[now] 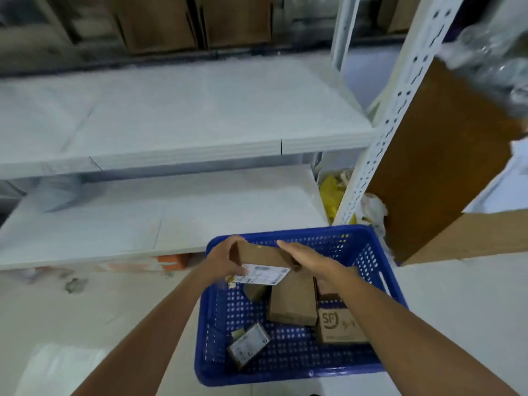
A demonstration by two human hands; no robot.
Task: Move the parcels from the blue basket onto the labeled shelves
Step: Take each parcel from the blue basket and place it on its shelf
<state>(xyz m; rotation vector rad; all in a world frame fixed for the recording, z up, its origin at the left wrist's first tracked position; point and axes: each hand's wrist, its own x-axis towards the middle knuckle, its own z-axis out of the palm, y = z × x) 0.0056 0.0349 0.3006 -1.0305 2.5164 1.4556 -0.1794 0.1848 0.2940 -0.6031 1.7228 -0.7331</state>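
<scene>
A blue perforated basket [380, 270] sits on the pale floor in front of white shelves [183, 155]. Both hands hold one brown cardboard parcel [260, 255] with a white label above the basket's far end. My left hand [225, 258] grips its left end, thumb on the label. My right hand [308, 258] lies over its right end. Inside the basket lie a plain brown box [294, 301], a box printed "SF" [337, 327], a small labelled packet [248, 347] and a small brown piece [254, 291].
Two white shelf boards, upper [171, 110] and lower [160, 218], stand ahead. A perforated white upright [380, 144] rises at right, with a large brown carton [440, 155] beside it. Yellow and white bags [331, 192] lie behind the basket. Cartons stand at the top.
</scene>
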